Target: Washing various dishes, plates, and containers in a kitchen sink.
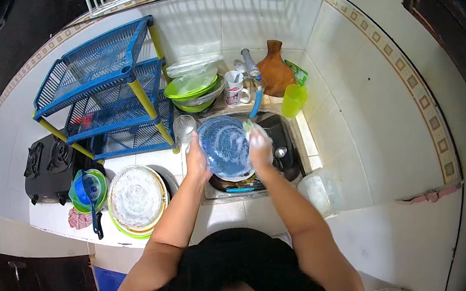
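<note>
A round blue plate [226,147], streaked with white suds, is held over the sink [212,192]. My left hand [198,158] grips its left edge. At the right edge, my foamy right hand [260,146] presses a greenish sponge or scrubber [248,125] to the plate's surface. Beneath the plate, a white rim, a dark pan and a light-blue handle [240,189] show in part. A metal spoon [281,152] lies on a black item [279,133] at the sink's right side. The blue tap hose [257,103] hangs just behind the plate.
Left stand a blue plastic rack [94,73], a gas stove [47,167], a ladle [94,216] over bowls and a stack of sudsy plates [137,197]. Behind are green bowls [192,87], a mug [233,96], a wooden board [272,72] and a green cup [294,100]. A clear container [319,190] stands right.
</note>
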A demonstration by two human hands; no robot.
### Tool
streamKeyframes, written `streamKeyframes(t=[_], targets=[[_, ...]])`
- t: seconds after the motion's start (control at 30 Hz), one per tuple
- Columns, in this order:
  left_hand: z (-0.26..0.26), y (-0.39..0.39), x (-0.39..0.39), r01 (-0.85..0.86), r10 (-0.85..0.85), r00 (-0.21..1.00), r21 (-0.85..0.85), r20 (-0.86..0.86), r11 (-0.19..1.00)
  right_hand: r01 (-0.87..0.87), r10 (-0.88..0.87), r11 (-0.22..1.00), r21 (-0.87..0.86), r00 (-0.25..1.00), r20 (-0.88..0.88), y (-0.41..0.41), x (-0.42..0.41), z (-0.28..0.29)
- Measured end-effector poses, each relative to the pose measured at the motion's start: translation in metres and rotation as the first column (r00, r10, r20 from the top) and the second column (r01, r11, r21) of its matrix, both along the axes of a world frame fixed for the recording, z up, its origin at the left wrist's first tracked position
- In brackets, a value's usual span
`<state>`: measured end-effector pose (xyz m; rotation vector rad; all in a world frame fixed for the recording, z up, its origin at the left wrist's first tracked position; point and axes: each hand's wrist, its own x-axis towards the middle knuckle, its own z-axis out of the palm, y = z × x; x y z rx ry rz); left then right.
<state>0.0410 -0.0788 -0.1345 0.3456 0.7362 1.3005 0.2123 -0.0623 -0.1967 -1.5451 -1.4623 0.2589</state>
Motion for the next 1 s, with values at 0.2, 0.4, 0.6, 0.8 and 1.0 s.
streamKeyframes(t=[0.2,0.4,0.6,0.8,1.0], targets=[[-0.010,0.007,0.003,-0.050,0.050,0.998,-0.005,-0.029,0.999,-0.291,0.212,0.927,0.237,0.928,0.307,-0.068,-0.060,0.043],[-0.001,-0.008,0.017,0.085,-0.070,0.976,0.065,-0.204,0.994,-0.277,0.278,0.960,-0.040,0.959,0.053,0.012,-0.065,0.080],[-0.013,-0.010,0.018,0.035,-0.042,0.977,-0.039,-0.207,0.999,-0.181,0.220,0.974,-0.139,0.904,0.368,-0.001,-0.069,0.054],[-0.031,0.003,-0.012,-0.033,0.033,0.999,-0.062,-0.004,0.998,-0.540,0.441,0.807,0.238,0.820,0.366,-0.082,-0.036,0.038],[0.003,-0.007,-0.007,0.133,-0.134,0.991,-0.052,-0.022,0.990,-0.207,0.240,0.963,0.174,0.950,-0.200,-0.015,0.000,0.020]])
